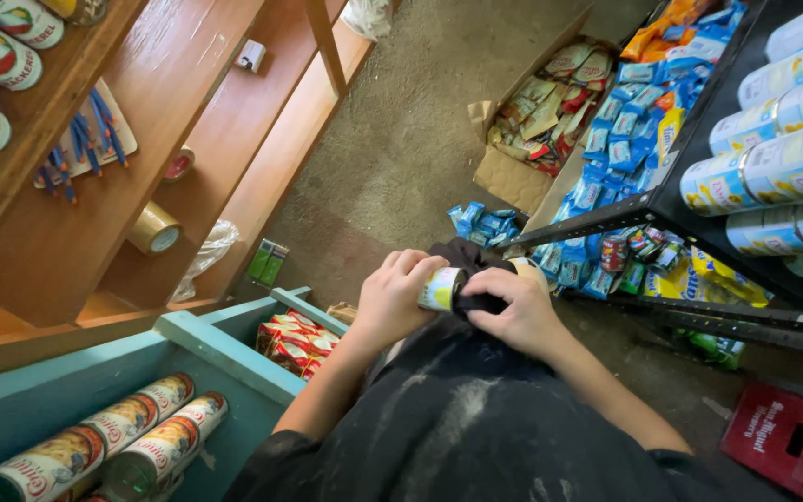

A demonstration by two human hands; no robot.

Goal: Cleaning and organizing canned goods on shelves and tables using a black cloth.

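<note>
The small can, pale with a yellow and blue label, is sitting between our two hands, held just above our lap in front of the dark shirt we are wearing, and we are pressing a dark cloth against one end of it. We are judging the wiping to be partway through: the labelled side facing up is looking clean and bright, while the end under the cloth is hidden, so we cannot tell how much is left there. Our left hand is curling closed around the can's body, fingers wrapped over the top and thumb tucked below, gripping it firmly. Our right hand is bunching the cloth, fingers pressed together and folded down over the fabric against the can's end, not spread at all. To our left, we are seeing larger cans lying on their sides in a teal wooden crate, and more are lying on the wooden shelf above. To our right, a black metal rack is carrying blue-labelled cans, with snack packets spilling across the floor below it.
</note>
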